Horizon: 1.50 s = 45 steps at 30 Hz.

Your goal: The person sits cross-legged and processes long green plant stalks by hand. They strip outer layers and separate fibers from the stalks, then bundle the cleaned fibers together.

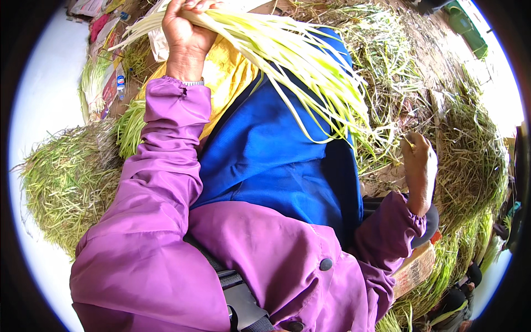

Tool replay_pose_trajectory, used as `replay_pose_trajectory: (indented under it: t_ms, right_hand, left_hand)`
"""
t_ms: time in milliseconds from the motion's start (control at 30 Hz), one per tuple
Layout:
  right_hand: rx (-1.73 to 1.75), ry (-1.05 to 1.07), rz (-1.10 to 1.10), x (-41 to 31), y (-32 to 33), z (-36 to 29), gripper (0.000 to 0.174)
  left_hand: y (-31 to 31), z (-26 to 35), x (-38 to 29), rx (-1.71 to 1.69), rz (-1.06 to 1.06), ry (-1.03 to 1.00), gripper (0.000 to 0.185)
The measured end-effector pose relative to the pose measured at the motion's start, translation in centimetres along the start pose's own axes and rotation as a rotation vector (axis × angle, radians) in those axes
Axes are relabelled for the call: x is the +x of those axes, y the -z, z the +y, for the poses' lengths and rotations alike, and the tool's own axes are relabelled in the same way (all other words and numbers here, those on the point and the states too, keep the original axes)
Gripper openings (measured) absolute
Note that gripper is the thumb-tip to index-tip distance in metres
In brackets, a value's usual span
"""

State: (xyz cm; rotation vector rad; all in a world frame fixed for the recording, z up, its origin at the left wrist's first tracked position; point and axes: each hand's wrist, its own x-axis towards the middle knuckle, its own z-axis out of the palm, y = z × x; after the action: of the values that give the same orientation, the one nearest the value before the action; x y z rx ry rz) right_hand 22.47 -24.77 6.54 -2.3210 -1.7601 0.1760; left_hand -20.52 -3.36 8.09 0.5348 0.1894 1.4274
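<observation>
My left hand [187, 35] grips a bundle of long, pale green leafy stalks [286, 54] near its whiter end. The loose leaf ends fan out to the right across the blue cloth [265, 149] over my lap. Off to the right, my right hand [420, 168] is raised close to the drooping leaf tips, with its fingers curled. A small yellowish bit shows at those fingers, but whether they hold it is unclear. Yellow fabric [230, 62] lies beneath my left wrist and the bundle.
Heaps of leaf scraps lie at left [70, 178] and right [468, 166]. More stalks [93, 83] and a plastic bottle [120, 85] are at upper left. A green container [466, 29] stands at upper right, a cardboard piece [415, 269] by my right elbow. Dark-clothed people appear at lower right.
</observation>
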Motion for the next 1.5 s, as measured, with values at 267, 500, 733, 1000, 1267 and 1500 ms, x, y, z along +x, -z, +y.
replay_pose_trajectory:
  t_ms: [267, 500, 733, 1000, 1267, 1500]
  right_hand:
    - [0.656, 0.291, 0.025, 0.6, -1.2, -8.8, 0.018]
    - [0.498, 0.395, 0.001, 1.6, -2.7, -11.1, 0.014]
    - [0.412, 0.419, -0.024, 1.1, -2.3, -10.7, 0.023]
    - [-0.055, 0.338, -0.002, 1.7, -4.4, -7.4, 0.025]
    - [0.849, 0.398, -0.502, -1.6, 1.4, -10.8, 0.024]
    - [0.617, 0.446, -0.156, -1.8, -2.9, -14.2, 0.033]
  left_hand:
    - [0.4, 0.0, 0.7, -0.002, 0.023, -0.019, 0.019]
    - [0.0, 0.3, 0.3, -0.009, 0.023, -0.004, 0.02]
    - [-0.9, -0.7, 0.1, 0.051, 0.029, -0.094, 0.017]
    - [-4.1, -1.8, 0.5, 0.087, 0.034, -0.097, 0.015]
    - [-8.7, -4.2, 1.2, 0.083, 0.047, -0.175, 0.019]
    - [-11.4, -5.5, 1.5, -0.003, 0.057, -0.244, 0.018]
